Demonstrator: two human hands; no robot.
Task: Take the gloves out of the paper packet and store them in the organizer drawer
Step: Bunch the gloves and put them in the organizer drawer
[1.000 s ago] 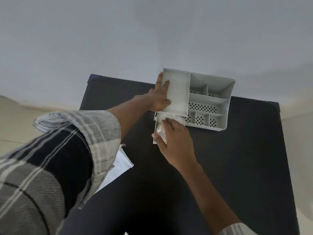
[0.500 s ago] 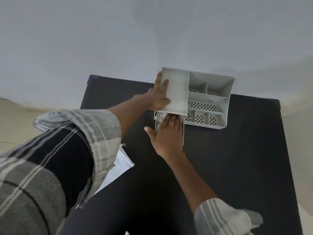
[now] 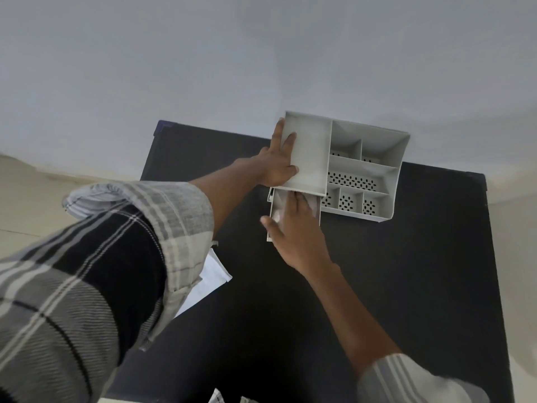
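Note:
A grey plastic organizer (image 3: 363,165) with several compartments stands at the far edge of the black table (image 3: 406,286). Its drawer (image 3: 268,228) is pulled out toward me at the front left. Pale, translucent gloves (image 3: 277,209) lie in the drawer, mostly covered by my right hand (image 3: 296,228), which lies flat on them with fingers together reaching into the drawer. My left hand (image 3: 277,164) rests flat against the organizer's left side, fingers on its top. The white paper packet (image 3: 207,282) lies on the table to the left, partly hidden by my left sleeve.
A light wall rises directly behind the organizer. The table's left edge (image 3: 148,170) borders a beige floor. My plaid left sleeve (image 3: 101,271) fills the lower left of the view. Small white things (image 3: 216,398) peek in at the bottom edge.
My right hand went from holding the gloves bunched over the drawer to lying flat on them inside it, fingers reaching further in. My left hand stayed on the organizer.

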